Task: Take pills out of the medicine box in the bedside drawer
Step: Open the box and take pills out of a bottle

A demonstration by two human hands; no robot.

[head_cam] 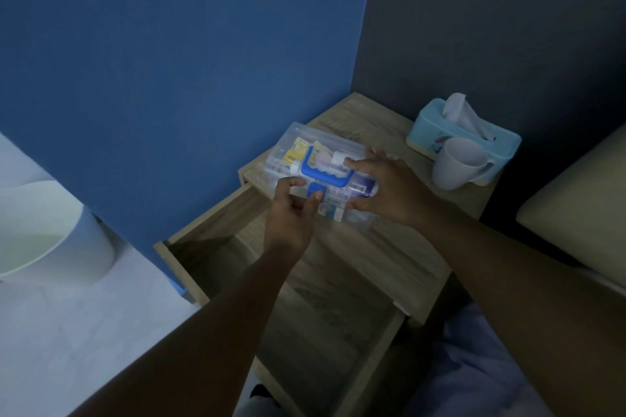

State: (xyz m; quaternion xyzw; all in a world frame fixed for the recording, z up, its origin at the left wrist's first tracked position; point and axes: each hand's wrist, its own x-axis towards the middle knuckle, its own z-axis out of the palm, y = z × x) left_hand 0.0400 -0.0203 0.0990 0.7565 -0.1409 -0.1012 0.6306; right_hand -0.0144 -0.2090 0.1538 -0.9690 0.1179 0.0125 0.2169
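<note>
A clear plastic medicine box (pixel 306 150) with a blue handle (pixel 325 173) and a blue front latch (pixel 316 191) rests on top of the wooden bedside table (pixel 403 247), lid closed. Packets and small bottles show through its walls. My left hand (pixel 293 210) is at the box's near side, thumb and fingers pinched on the blue latch. My right hand (pixel 382 189) clasps the box's right end, thumb on the lid near the handle. The drawer (pixel 305 315) below stands pulled out toward me.
A light blue tissue box (pixel 474 142) and a white mug (pixel 457 162) stand at the table's back right. A blue wall panel is on the left, with a white round bin (pixel 44 230) on the floor. A cream cushion edge (pixel 576 210) lies at the right.
</note>
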